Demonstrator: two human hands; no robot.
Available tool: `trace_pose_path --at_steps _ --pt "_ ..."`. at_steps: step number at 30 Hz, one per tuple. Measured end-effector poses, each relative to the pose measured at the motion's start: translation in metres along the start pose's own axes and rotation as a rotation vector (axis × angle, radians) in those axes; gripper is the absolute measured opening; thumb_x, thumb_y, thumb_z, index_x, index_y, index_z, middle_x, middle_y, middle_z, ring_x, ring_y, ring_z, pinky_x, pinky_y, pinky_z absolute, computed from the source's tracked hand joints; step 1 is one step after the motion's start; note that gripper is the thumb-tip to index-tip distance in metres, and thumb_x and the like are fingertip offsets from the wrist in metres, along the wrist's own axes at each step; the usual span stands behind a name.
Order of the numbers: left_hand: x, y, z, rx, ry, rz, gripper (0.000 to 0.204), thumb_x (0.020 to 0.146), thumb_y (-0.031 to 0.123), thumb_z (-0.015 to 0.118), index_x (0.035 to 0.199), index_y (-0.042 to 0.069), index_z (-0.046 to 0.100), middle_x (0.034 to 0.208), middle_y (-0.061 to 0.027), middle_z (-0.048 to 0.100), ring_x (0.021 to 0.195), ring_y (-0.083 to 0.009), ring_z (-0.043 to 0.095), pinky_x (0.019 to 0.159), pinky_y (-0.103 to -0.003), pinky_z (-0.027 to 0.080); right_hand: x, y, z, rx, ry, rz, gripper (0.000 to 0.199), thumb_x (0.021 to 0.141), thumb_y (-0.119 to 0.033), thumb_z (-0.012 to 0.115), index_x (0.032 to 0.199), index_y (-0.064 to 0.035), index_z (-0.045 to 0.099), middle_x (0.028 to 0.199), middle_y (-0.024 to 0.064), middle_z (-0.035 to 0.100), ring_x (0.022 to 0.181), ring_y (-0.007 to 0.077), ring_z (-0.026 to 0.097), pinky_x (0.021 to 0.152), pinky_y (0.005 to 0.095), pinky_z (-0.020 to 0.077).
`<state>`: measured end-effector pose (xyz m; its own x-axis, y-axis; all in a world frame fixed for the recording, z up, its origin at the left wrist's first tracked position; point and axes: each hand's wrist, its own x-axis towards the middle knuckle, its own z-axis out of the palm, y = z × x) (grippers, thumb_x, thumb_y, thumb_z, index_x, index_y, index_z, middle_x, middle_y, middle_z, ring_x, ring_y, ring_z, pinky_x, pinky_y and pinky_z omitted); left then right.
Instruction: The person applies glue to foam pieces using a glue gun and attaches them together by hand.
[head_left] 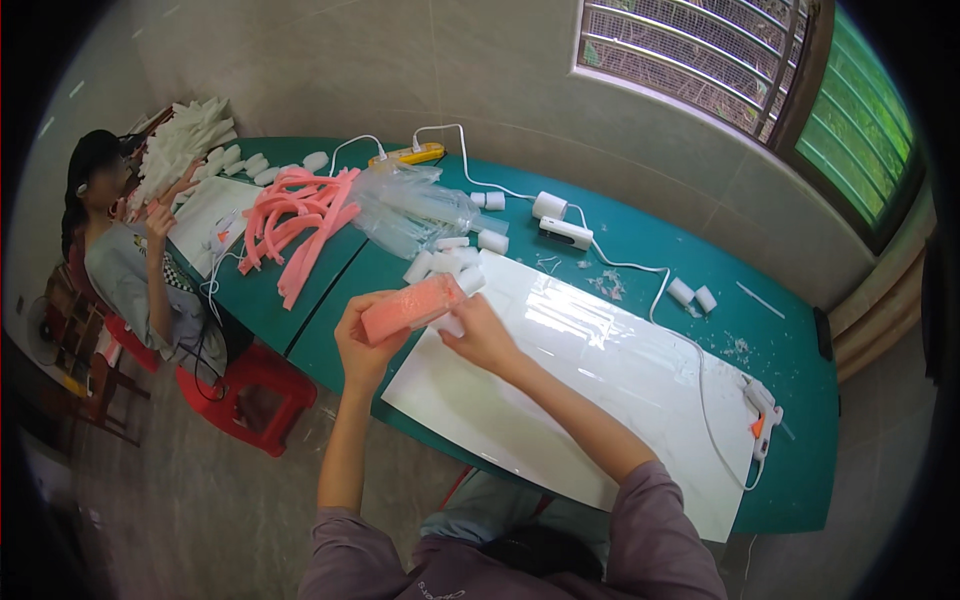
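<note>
Grips a pink foam piece in the bent fingers of the left hand, over the near edge of a green table. Holds the right hand with narrowed fingers at the piece's right end; cannot tell whether pinching it or something white just beneath. Hides several left fingertips behind the foam, along with its far side, and loses both mauve sleeves to the lower edge. Runs the foam's long axis from lower left, at the left palm, to upper right, toward white foam pieces. Shows farther out a white board, clear plastic bags, pink foam strips, a glue gun at far right and, at far left, a co-worker's raised hand, too small to read clearly.
</note>
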<state>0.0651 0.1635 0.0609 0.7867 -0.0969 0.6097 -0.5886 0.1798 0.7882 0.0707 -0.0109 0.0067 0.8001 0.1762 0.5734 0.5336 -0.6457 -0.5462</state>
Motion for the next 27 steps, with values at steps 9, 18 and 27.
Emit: trace_pose_path --at_steps 9,18,27 --pt "-0.016 0.003 0.047 -0.097 -0.107 0.075 0.040 0.065 0.010 0.074 0.091 0.005 0.043 0.094 -0.0134 0.058 0.095 -0.0249 0.056 0.083 -0.035 0.042 -0.043 -0.103 -0.179 0.047 0.587 0.016 0.032 0.066 -0.002 0.071 0.097 -0.0015 0.062 0.090 0.0114 0.062 0.071 0.0175 0.060 0.064 0.0243 0.0477" --pt "-0.030 0.008 0.091 -0.338 -0.178 0.181 0.041 0.071 0.017 0.074 0.088 0.007 0.038 0.088 -0.0165 0.059 0.094 -0.0292 0.058 0.083 -0.038 0.045 -0.065 -0.141 -0.197 -0.083 0.433 -0.078 0.041 0.061 0.003 0.073 0.100 -0.0018 0.061 0.096 0.0143 0.059 0.083 0.0237 0.061 0.069 0.0278 0.0512" --pt "-0.017 0.021 0.098 -0.326 -0.268 0.359 0.017 0.081 0.008 0.059 0.088 0.002 0.044 0.095 -0.0259 0.060 0.093 -0.0365 0.059 0.092 -0.067 0.028 -0.067 -0.137 -0.195 -0.074 0.422 -0.074 0.039 0.062 0.001 0.073 0.099 -0.0047 0.063 0.091 0.0116 0.058 0.076 0.0189 0.060 0.061 0.0240 0.0495"
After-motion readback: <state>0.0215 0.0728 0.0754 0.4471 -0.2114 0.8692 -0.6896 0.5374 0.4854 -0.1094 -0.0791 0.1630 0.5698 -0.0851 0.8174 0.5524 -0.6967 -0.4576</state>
